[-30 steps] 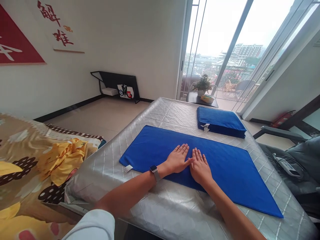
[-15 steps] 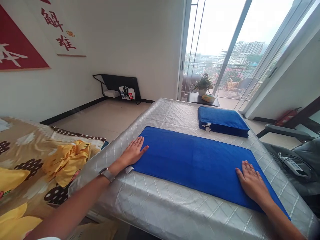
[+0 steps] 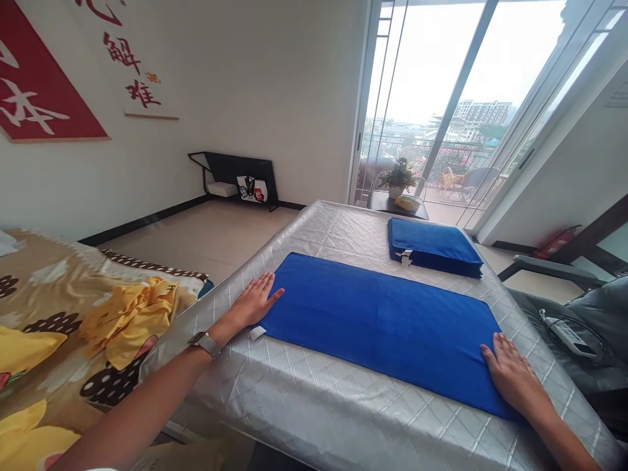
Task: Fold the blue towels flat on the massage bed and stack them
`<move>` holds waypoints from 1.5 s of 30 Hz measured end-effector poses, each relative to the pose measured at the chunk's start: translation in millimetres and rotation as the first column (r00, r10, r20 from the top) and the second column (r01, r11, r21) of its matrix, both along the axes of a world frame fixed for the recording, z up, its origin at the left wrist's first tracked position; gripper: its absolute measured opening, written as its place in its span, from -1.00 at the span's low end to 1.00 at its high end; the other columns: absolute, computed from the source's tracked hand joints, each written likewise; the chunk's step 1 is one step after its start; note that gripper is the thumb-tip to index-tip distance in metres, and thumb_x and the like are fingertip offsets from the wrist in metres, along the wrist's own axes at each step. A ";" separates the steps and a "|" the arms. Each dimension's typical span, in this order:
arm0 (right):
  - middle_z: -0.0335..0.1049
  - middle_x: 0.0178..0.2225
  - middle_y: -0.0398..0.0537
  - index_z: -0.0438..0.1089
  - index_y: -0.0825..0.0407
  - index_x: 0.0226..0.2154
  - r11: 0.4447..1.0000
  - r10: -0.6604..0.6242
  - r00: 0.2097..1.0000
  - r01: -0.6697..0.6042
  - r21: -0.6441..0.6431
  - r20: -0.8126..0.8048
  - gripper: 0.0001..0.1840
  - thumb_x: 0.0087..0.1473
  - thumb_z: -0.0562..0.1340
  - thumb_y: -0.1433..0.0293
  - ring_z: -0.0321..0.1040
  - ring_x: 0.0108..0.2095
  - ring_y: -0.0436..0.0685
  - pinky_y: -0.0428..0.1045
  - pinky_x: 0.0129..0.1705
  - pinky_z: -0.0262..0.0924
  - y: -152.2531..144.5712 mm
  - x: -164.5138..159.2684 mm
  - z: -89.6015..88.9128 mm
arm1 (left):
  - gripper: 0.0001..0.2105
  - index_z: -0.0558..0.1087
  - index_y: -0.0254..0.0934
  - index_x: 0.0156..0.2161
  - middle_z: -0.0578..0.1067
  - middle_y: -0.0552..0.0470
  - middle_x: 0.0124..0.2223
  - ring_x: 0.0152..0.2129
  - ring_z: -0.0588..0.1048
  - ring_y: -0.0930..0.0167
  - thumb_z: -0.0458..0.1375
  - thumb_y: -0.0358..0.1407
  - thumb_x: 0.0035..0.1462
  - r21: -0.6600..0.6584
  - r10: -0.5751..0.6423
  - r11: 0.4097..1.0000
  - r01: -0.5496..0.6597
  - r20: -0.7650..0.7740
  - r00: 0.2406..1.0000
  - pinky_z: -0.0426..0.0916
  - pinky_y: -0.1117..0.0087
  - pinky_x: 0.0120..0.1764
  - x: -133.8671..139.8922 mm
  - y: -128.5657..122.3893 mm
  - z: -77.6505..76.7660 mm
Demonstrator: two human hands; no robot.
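A blue towel (image 3: 377, 327) lies spread flat across the silver quilted table cover (image 3: 343, 405), with a white tag at its near left corner. At its left short edge rests my left hand (image 3: 255, 299), open, fingers stretched, palm down, wearing a watch on the wrist. My right hand (image 3: 517, 376) lies open at the right short edge, partly on the towel and partly on the cover. Neither hand grips anything. Behind the towel, toward the far right, sits a stack of folded blue towels (image 3: 434, 245) with white tags showing at one corner.
To the left is a patterned bedspread (image 3: 59, 281) with crumpled yellow cloth (image 3: 137, 314) on it. A grey armchair (image 3: 598, 307) holding a power strip (image 3: 569, 335) stands at the right. Beyond the table's far end, a potted plant (image 3: 398, 176) stands before the glass doors.
My right hand has slid outward to the right, from on top of the towel to its right edge. My left hand has shifted slightly left. The view has tilted a little.
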State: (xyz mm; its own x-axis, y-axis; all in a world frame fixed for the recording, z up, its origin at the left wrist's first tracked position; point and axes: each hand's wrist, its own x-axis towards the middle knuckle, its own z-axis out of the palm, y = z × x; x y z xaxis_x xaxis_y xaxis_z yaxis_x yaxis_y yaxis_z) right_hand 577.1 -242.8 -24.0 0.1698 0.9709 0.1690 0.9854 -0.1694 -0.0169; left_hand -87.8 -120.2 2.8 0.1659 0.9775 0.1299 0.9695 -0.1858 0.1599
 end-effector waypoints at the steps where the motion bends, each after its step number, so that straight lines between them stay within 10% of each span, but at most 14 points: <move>1: -0.01 0.38 0.42 0.12 0.44 0.30 1.000 0.010 1.000 -0.010 -0.005 0.006 -0.10 0.19 -0.25 0.11 -0.12 0.41 0.38 0.29 0.36 -0.11 -1.5 2.6 -0.9 | -0.17 0.02 -0.51 0.41 0.03 -0.31 0.44 0.38 0.02 0.15 -0.36 0.18 0.35 -0.006 0.000 1.000 0.000 -0.002 1.000 -0.08 0.02 0.36 -0.6 -0.3 0.6; 9: 0.04 0.37 0.35 0.13 0.40 0.31 0.998 0.008 0.999 -0.011 0.070 0.044 -0.18 0.25 -0.24 0.17 -0.13 0.41 0.36 0.30 0.37 -0.13 -6.3 -20.1 16.1 | -0.19 0.01 -0.47 0.42 0.02 -0.29 0.44 0.39 0.01 0.16 -0.36 0.17 0.36 0.028 -0.019 0.999 0.020 -0.036 0.999 -0.08 0.02 0.36 23.0 3.5 19.5; 17: -0.06 0.42 0.10 0.01 0.22 0.39 0.966 0.256 0.964 -0.257 -0.010 -0.069 -0.28 0.36 -0.25 0.18 -0.20 0.43 0.16 0.15 0.41 -0.25 70.6 -190.9 74.9 | -0.23 0.05 -0.41 0.42 0.06 -0.23 0.44 0.39 0.01 0.26 -0.40 0.14 0.39 0.035 -0.453 0.891 0.452 0.038 0.890 -0.07 0.17 0.37 194.7 14.3 48.0; 22: -0.15 0.45 0.14 -0.05 0.27 0.40 0.948 0.287 0.951 -0.300 -0.105 -0.118 -0.33 0.37 -0.21 0.29 -0.26 0.44 0.18 0.13 0.41 -0.30 110.6 -251.0 76.1 | -0.23 0.06 -0.51 0.40 0.05 -0.26 0.44 0.40 -0.01 0.27 -0.41 0.10 0.41 0.049 -0.480 0.877 0.478 0.056 0.875 -0.11 0.22 0.38 269.1 31.1 34.7; 28: -0.16 0.45 0.17 -0.07 0.31 0.41 0.961 0.245 0.962 -0.258 -0.104 -0.121 -0.30 0.38 -0.22 0.25 -0.27 0.44 0.25 0.19 0.41 -0.33 118.6 -250.9 49.7 | -0.21 0.09 -0.51 0.39 0.06 -0.26 0.43 0.40 -0.01 0.23 -0.40 0.12 0.39 0.020 -0.433 0.901 0.433 0.103 0.895 -0.12 0.17 0.38 276.9 38.1 14.4; 45: -0.21 0.46 0.11 -0.10 0.23 0.42 0.959 0.228 0.961 -0.250 -0.137 -0.157 -0.27 0.36 -0.26 0.19 -0.30 0.45 0.20 0.18 0.43 -0.33 120.8 -247.2 57.0 | -0.20 0.00 -0.52 0.42 -0.03 -0.17 0.47 0.41 -0.11 0.33 -0.49 0.09 0.38 -0.083 -0.392 0.917 0.390 -0.016 0.920 -0.23 0.28 0.40 276.3 31.1 31.3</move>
State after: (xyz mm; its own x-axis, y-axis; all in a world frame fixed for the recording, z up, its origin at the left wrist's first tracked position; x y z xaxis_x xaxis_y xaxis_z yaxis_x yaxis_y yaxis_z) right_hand 329.9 -122.0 32.9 -0.0595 0.9982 0.0058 0.9871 0.0597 -0.1483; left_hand 188.5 -89.1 34.1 0.5398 0.8405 0.0452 0.8268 -0.5396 0.1590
